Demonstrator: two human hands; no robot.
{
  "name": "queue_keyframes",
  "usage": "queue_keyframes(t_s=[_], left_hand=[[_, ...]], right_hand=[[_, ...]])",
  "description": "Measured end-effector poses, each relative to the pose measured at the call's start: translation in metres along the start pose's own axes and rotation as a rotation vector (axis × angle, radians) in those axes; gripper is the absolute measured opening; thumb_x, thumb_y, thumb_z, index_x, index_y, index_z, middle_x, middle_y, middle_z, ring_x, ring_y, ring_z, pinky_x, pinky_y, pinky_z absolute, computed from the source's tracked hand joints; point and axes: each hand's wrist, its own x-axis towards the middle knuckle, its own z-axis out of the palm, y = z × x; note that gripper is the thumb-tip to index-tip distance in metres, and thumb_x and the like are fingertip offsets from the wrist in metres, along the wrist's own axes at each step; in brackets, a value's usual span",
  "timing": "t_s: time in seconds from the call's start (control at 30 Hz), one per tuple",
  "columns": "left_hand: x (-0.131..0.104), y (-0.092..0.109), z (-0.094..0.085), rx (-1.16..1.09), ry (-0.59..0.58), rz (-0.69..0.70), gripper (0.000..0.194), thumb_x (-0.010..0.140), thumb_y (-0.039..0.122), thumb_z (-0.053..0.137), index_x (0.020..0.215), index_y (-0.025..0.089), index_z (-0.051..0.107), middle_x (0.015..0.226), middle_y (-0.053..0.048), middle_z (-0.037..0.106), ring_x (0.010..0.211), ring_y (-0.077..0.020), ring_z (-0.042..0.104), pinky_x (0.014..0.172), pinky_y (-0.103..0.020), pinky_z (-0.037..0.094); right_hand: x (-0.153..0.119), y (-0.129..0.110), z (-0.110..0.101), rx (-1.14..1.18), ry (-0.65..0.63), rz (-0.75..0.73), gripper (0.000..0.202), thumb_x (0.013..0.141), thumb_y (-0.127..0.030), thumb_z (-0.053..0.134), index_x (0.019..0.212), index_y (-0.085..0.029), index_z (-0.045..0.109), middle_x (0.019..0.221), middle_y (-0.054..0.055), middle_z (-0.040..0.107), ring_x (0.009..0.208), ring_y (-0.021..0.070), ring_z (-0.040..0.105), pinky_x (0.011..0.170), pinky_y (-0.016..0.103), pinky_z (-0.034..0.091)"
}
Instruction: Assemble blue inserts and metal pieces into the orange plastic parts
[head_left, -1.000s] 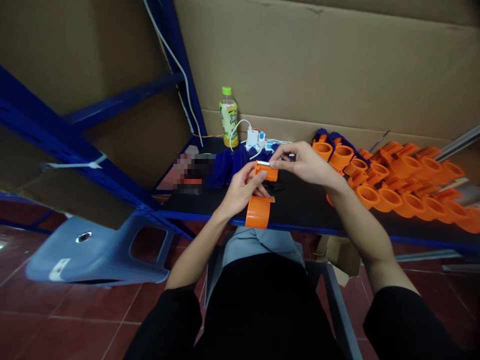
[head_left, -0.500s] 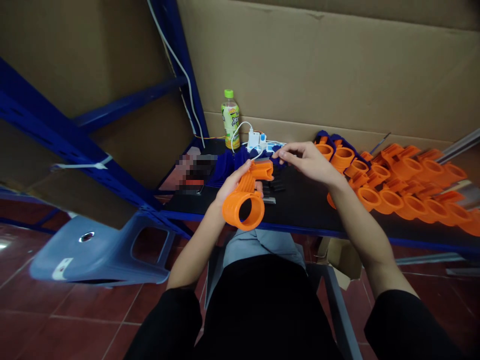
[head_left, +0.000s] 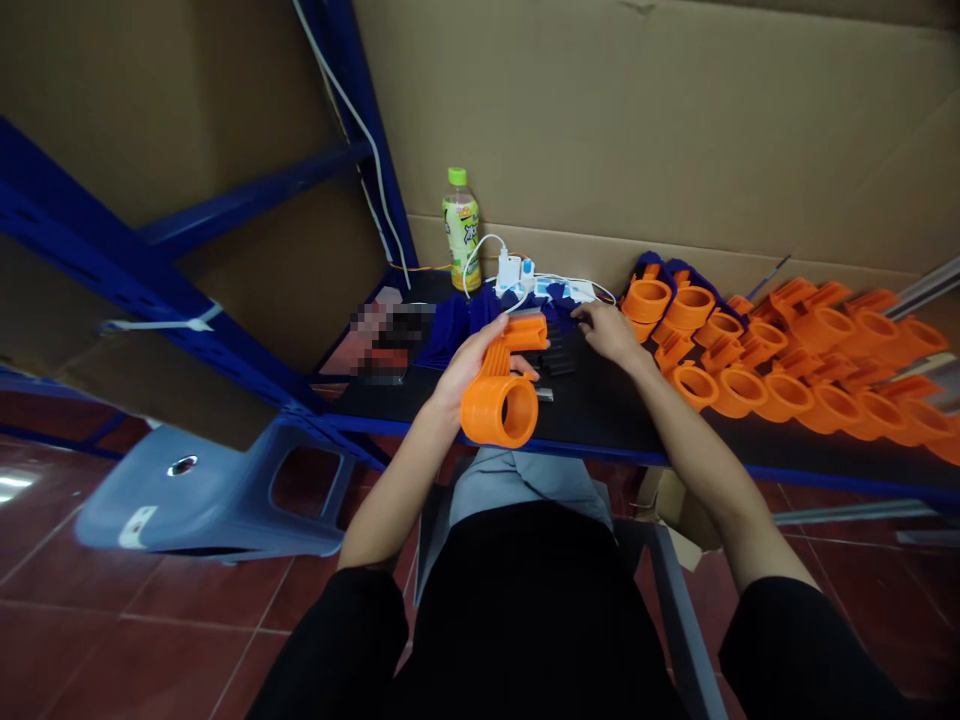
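- We see cardboard walls rising behind the black bench, with blue racking and a toppled grey stool left of it.
- Orange parts crowd the bench's right side; the row is cut off at the frame edge.
- Our left hand grips an orange ringed piece above the bench's near edge.
- Our right hand rests fingers-down on small black pieces; we cannot tell whether it grips any.
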Motion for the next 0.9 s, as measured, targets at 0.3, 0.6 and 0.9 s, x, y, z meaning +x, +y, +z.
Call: queue_keyframes(t_s=[0.3, 0.6, 0.9], left_hand=[[-0.002, -0.001, 0.003, 0.000, 0.013, 0.093, 0.045, 0.095, 0.050, 0.071, 0.121, 0.013, 0.071, 0.097, -0.010, 0.080, 0.056, -0.0156, 0.073, 0.048, -0.025, 0.060], [0.000, -0.002, 0.000, -0.007, 0.002, 0.168, 0.030, 0.093, 0.030, 0.077, 0.114, 0.011, 0.069, 0.096, -0.010, 0.080, 0.070, -0.0173, 0.079, 0.063, -0.025, 0.066], [0.000, -0.002, 0.002, -0.087, -0.002, 0.139, 0.027, 0.101, 0.028, 0.064, 0.121, 0.011, 0.071, 0.104, -0.011, 0.081, 0.079, -0.0204, 0.080, 0.067, -0.029, 0.068]], right_hand=[[-0.004, -0.008, 0.008, -0.082, -0.063, -0.038, 0.043, 0.101, -0.016, 0.052, 0.141, -0.021, 0.068, 0.143, 0.014, 0.065, 0.127, 0.0285, 0.062, 0.101, 0.036, 0.051], [-0.007, -0.010, 0.001, 0.229, -0.085, -0.253, 0.029, 0.100, -0.035, 0.062, 0.119, -0.020, 0.077, 0.111, 0.007, 0.075, 0.085, 0.0141, 0.063, 0.084, 0.027, 0.046], [-0.021, 0.010, -0.027, 0.486, -0.476, -0.182, 0.051, 0.068, -0.055, 0.086, 0.098, -0.018, 0.069, 0.081, 0.000, 0.065, 0.073, 0.0137, 0.059, 0.069, 0.026, 0.045]])
